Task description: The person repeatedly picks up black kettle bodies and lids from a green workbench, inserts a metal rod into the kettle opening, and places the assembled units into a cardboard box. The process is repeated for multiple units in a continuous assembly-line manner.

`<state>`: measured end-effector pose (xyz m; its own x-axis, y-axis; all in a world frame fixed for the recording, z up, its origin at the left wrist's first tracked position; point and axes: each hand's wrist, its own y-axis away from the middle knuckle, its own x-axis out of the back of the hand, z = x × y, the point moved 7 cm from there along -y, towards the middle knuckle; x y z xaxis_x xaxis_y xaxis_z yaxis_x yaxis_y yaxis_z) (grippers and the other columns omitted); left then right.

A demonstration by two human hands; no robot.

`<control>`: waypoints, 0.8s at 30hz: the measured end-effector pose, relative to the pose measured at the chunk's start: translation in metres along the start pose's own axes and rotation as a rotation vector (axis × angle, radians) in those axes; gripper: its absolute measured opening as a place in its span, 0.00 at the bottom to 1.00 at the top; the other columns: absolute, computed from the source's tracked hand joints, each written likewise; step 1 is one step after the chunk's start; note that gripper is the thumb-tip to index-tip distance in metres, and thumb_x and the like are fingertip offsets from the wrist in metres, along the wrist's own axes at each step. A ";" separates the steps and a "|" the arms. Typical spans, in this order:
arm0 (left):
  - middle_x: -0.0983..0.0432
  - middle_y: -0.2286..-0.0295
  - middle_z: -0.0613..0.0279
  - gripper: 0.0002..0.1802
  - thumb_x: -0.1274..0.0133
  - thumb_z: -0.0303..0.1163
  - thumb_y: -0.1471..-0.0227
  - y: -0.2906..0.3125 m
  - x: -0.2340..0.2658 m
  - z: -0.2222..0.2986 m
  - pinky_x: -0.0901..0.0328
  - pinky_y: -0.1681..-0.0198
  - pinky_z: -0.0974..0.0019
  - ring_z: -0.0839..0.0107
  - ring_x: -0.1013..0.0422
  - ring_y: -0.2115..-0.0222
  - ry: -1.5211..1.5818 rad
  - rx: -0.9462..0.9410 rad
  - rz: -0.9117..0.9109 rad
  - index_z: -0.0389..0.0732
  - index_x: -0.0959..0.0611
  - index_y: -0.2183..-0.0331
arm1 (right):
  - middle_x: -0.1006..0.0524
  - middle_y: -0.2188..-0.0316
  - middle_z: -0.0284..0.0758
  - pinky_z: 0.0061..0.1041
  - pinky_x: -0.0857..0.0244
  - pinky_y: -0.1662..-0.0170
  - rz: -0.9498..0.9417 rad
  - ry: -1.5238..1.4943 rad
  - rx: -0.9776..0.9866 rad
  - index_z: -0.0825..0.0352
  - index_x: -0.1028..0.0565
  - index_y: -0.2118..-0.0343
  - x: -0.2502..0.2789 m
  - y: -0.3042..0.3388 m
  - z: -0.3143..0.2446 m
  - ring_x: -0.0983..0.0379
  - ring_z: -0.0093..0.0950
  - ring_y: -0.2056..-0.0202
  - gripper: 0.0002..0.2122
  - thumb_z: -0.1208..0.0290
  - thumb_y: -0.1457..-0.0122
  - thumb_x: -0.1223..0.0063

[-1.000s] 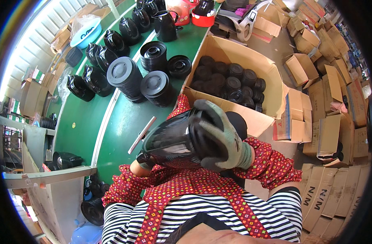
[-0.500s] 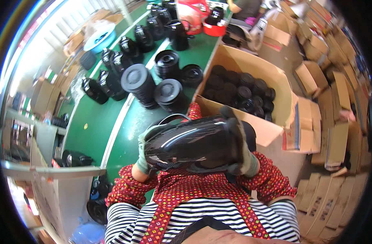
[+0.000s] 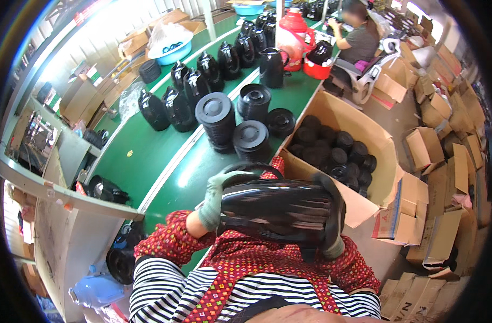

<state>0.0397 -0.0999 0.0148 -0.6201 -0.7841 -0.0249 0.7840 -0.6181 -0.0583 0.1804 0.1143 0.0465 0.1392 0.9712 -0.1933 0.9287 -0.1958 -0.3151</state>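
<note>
A glossy black jug (image 3: 278, 207) lies sideways in front of my chest, held between both hands. My left hand (image 3: 218, 196), in a pale green glove, is closed at the jug's left end. Its fingers reach over a curved black band (image 3: 273, 168) along the jug's far side, which looks like a handle. At the other end, my right hand (image 3: 333, 229) grips the wide end; its glove is dark over the fingers, and some fingertips are hidden. Beyond the jug, stacks of black round lids (image 3: 214, 110) stand on the green bench (image 3: 128, 161).
Several upright black jugs (image 3: 179, 110) line the bench. A cardboard box (image 3: 372, 129) of black round parts stands at the right. Farther back are a red jug (image 3: 294, 37), a red basin (image 3: 317, 69) and a seated person (image 3: 359, 40). A metal rail (image 3: 68, 196) runs at left.
My view has tilted upward, so the bench and box sit lower in the picture. The jug has turned slightly, and my left fingers now lie over the curved black band.
</note>
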 end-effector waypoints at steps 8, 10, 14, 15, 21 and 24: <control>0.19 0.48 0.47 0.26 0.31 0.29 0.49 -0.010 -0.009 0.025 0.27 0.45 0.62 0.61 0.19 0.52 -0.217 -0.255 -0.098 0.35 0.16 0.48 | 0.28 0.36 0.48 0.46 0.32 0.35 0.120 -0.296 -0.384 0.69 0.39 0.29 0.015 0.001 0.026 0.27 0.44 0.38 0.40 0.36 0.28 0.62; 0.16 0.52 0.55 0.28 0.29 0.29 0.51 -0.008 0.001 -0.022 0.26 0.46 0.63 0.68 0.20 0.54 -0.050 -0.130 -0.180 0.34 0.16 0.48 | 0.37 0.30 0.48 0.48 0.32 0.35 -0.010 0.150 0.179 0.70 0.47 0.26 0.006 -0.004 -0.006 0.32 0.45 0.34 0.41 0.37 0.28 0.60; 0.16 0.51 0.56 0.26 0.31 0.25 0.53 -0.013 -0.007 -0.016 0.27 0.45 0.62 0.68 0.21 0.53 0.136 -0.044 -0.030 0.34 0.14 0.49 | 0.40 0.28 0.49 0.49 0.33 0.34 0.060 -0.181 0.111 0.67 0.50 0.24 0.015 0.002 0.027 0.33 0.45 0.33 0.38 0.42 0.26 0.61; 0.19 0.48 0.51 0.26 0.31 0.24 0.57 -0.025 0.008 0.000 0.27 0.44 0.61 0.61 0.20 0.51 -0.335 -0.279 0.078 0.35 0.12 0.52 | 0.39 0.29 0.49 0.49 0.33 0.33 0.112 -0.412 -0.065 0.66 0.50 0.24 0.016 0.001 0.042 0.33 0.45 0.33 0.37 0.43 0.25 0.62; 0.25 0.43 0.37 0.31 0.27 0.32 0.62 -0.029 -0.018 0.085 0.28 0.42 0.54 0.44 0.22 0.47 -0.829 -0.550 -0.102 0.39 0.12 0.52 | 0.29 0.35 0.39 0.38 0.33 0.33 0.165 -0.533 -0.248 0.62 0.43 0.26 0.033 0.008 0.095 0.29 0.33 0.36 0.32 0.45 0.24 0.63; 0.25 0.43 0.41 0.33 0.26 0.34 0.61 -0.021 -0.004 0.061 0.28 0.42 0.55 0.49 0.21 0.48 -0.638 -0.434 -0.059 0.34 0.14 0.51 | 0.27 0.37 0.36 0.36 0.32 0.35 0.155 -0.386 -0.307 0.62 0.39 0.28 0.036 0.001 0.109 0.27 0.31 0.40 0.29 0.47 0.23 0.63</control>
<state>0.0270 -0.0872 0.0770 -0.4198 -0.7121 0.5626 0.5862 -0.6861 -0.4309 0.1485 0.1339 -0.0614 0.1999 0.8017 -0.5633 0.9734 -0.2284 0.0205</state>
